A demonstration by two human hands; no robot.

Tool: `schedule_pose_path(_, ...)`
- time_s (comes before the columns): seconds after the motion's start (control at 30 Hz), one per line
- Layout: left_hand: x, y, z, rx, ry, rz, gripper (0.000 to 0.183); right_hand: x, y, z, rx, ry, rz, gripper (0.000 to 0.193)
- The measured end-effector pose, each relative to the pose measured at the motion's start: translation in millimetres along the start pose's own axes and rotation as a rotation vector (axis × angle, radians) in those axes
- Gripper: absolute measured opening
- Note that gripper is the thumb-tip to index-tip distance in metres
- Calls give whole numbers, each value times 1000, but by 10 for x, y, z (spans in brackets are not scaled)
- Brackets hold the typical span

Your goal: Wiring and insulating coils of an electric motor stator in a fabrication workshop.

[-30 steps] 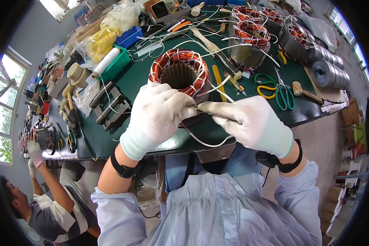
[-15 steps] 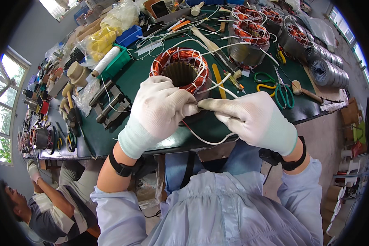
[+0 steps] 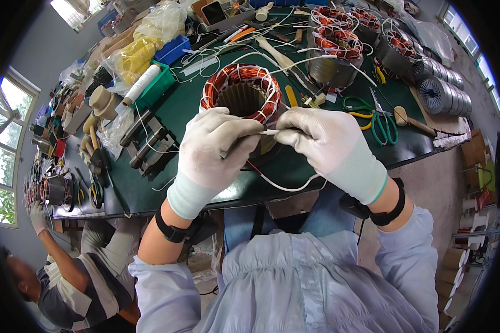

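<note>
Both gloved hands meet just in front of a motor stator (image 3: 210, 91) with copper windings tied in white cord. Between the fingertips stretches a short white sleeve (image 3: 269, 132), pinched at one end by my left hand (image 3: 208, 144) and at the other by my right hand (image 3: 322, 141). The gloves hide the rest of the sleeve. Below the hands a white sleeved lead wire (image 3: 286, 188) with a red end curves across the table edge. A yellow flat stick (image 3: 291, 96) lies behind my right hand.
Right of the hands lie green-handled scissors (image 3: 384, 129) and a small mallet (image 3: 416, 123). More wound stators (image 3: 334, 69) stand at the back right. A dark metal fixture (image 3: 153, 141) and a green bin (image 3: 155, 86) are on the left. A co-worker (image 3: 66, 272) sits at lower left.
My right hand has drawn its fingers in, from stretched out to curled, and moved slightly left and up. The white sleeve now shows between the two hands.
</note>
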State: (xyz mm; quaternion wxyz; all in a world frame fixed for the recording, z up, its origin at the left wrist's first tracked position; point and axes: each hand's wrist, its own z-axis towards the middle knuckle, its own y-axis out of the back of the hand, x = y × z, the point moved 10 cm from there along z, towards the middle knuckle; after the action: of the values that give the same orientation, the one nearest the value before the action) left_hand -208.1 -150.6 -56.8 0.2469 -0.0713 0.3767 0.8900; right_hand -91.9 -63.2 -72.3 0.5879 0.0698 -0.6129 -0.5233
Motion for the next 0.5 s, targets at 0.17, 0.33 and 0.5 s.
schedule_pose_path(0.17, 9, 118, 12, -46, 36, 37, 22, -25, 56, 22, -90, 37, -63, 18)
schedule_pose_path(0.33, 65, 77, -12, -53, 41, -2, 18, 81, 100, 46, -200, 131, -12, 17)
schedule_pose_path(0.5, 34, 76, 3, -27, 4, 20, 19, -66, -38, 49, -60, 22, -4, 14)
